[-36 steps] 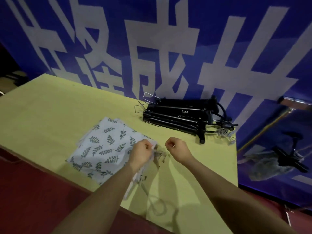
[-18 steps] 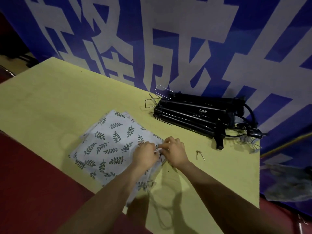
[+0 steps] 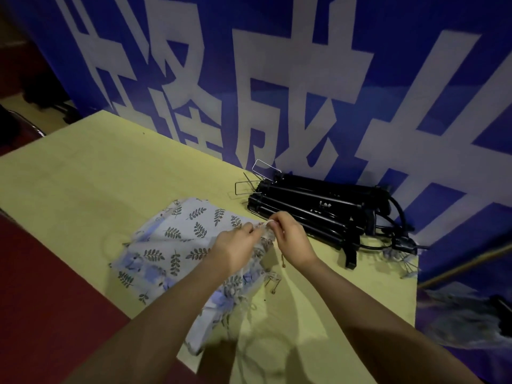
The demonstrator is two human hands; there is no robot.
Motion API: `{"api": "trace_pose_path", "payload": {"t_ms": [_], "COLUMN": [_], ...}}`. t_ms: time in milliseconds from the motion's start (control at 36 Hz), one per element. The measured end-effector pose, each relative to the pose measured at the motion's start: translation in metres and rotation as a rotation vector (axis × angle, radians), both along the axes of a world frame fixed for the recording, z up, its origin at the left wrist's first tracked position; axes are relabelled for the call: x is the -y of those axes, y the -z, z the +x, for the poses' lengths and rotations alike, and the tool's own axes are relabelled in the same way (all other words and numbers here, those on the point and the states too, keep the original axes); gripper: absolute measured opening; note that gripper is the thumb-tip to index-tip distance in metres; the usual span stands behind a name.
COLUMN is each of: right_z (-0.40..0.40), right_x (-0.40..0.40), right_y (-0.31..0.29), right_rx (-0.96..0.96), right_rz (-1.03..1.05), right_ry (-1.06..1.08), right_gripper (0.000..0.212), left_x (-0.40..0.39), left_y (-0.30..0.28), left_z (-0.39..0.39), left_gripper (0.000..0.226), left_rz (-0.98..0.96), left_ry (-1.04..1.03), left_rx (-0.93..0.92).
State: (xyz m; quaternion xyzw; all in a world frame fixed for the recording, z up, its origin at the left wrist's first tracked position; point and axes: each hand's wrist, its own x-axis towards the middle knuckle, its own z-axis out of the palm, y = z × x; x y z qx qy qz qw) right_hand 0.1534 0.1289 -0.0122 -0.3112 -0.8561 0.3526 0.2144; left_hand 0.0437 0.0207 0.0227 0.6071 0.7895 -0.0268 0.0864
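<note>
A pale cloth with a dark leaf print (image 3: pixel 177 239) lies folded on the yellow-green table (image 3: pixel 83 173). My left hand (image 3: pixel 235 249) pinches the cloth's right corner. My right hand (image 3: pixel 291 236) pinches the same corner from the other side, and the two hands' fingertips meet there. The corner is lifted a little off the table, and the cloth's near edge hangs loose with thin cords and small beads (image 3: pixel 274 289) dangling from it.
A stack of black hangers with metal wire loops (image 3: pixel 318 209) lies at the back right of the table, against a blue banner with large white characters (image 3: pixel 277 92). The table's right edge (image 3: pixel 415 300) is close to my right arm. Dark red floor (image 3: pixel 41 300) at the near left.
My hands came together on the cloth's right corner and lifted it. The small metal pin seen on the table half a second ago is out of sight.
</note>
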Motion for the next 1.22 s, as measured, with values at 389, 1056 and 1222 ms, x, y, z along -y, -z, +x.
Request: {"api": "trace_pose_path", "payload": {"t_ms": [389, 1056, 1222], "right_z": [0.011, 0.053, 0.057], "right_x": [-0.010, 0.045, 0.056], "right_y": [-0.021, 0.074, 0.092], "right_rx": [0.000, 0.503, 0.488], "right_rz": [-0.020, -0.005, -0.040], "right_ry": [0.005, 0.013, 0.156], "right_gripper": [0.013, 0.032, 0.018], "left_x": [-0.013, -0.012, -0.011], "left_y": [-0.031, 0.036, 0.042], "left_z": [0.008, -0.014, -0.014], "left_gripper": [0.070, 0.088, 0.083], "left_rz": [0.095, -0.127, -0.072], "left_ry": [0.002, 0.106, 0.147], "left_rx": [0.073, 0.172, 0.192]}}
